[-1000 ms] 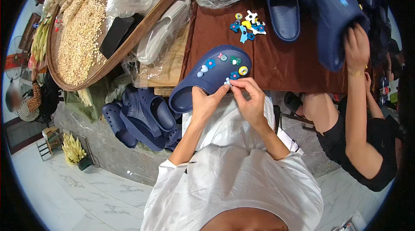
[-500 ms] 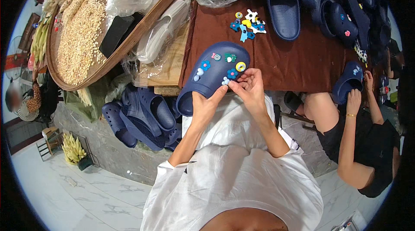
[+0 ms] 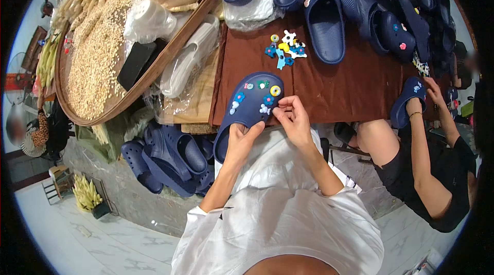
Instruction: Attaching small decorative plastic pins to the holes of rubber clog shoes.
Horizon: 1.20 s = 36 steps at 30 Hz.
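Observation:
A navy clog (image 3: 248, 105) is held over the table's front edge, toe pointing away. My left hand (image 3: 242, 144) grips it, fingers inside the opening and thumb on the upper by the rim. Colourful shoe charms dot its upper: blue flowers, a yellow ring, a green-and-white piece, and a pale blue-and-white charm (image 3: 264, 108) nearest my right hand (image 3: 295, 123). That hand is beside the clog's right edge, fingers loosely bent, thumb and forefinger slightly apart, with nothing visible between them. Beyond the clog lies a small pile of loose charms (image 3: 284, 48) on the brown cloth (image 3: 309, 90).
More navy clogs (image 3: 327, 28) crowd the far right, and others (image 3: 172, 156) are heaped below left. A woven tray (image 3: 98, 115) of kernels and a bagged white clog (image 3: 188, 61) lie at left. A co-worker's hand (image 3: 416, 108) is inside another clog (image 3: 406, 101) at right.
My right thumb and fingers have come off the pale blue-and-white charm to the clog's edge. The view has shifted slightly. The co-worker's hand now reaches deeper into their clog.

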Each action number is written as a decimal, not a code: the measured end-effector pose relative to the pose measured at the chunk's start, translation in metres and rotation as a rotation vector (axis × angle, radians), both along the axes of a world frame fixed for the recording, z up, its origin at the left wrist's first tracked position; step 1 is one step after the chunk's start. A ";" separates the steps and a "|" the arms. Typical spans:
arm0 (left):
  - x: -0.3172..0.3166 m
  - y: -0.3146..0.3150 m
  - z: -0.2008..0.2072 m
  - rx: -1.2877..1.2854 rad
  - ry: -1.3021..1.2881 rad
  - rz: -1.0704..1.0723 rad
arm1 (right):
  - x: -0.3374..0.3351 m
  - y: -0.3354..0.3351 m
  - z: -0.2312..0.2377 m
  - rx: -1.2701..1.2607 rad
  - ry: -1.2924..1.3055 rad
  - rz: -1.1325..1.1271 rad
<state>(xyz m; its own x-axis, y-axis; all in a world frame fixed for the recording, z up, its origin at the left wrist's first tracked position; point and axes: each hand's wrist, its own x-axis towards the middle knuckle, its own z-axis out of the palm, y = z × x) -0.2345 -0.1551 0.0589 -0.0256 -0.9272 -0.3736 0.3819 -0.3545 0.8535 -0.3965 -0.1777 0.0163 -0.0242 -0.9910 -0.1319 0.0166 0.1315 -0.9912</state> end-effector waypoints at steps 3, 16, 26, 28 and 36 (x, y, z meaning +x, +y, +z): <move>0.008 0.000 -0.006 0.050 -0.053 -0.025 | -0.014 -0.021 0.008 -0.160 0.269 -0.060; 0.005 0.002 0.002 0.043 0.014 0.092 | -0.034 -0.116 -0.027 -0.425 0.866 -0.120; 0.010 0.002 -0.005 0.035 0.060 0.073 | -0.017 -0.067 0.022 -0.407 0.688 -0.054; 0.009 0.002 -0.006 0.044 0.056 0.070 | -0.006 -0.040 0.040 -0.319 0.484 0.043; 0.001 -0.002 0.004 -0.024 0.085 0.093 | 0.023 0.001 0.029 -0.126 0.056 0.112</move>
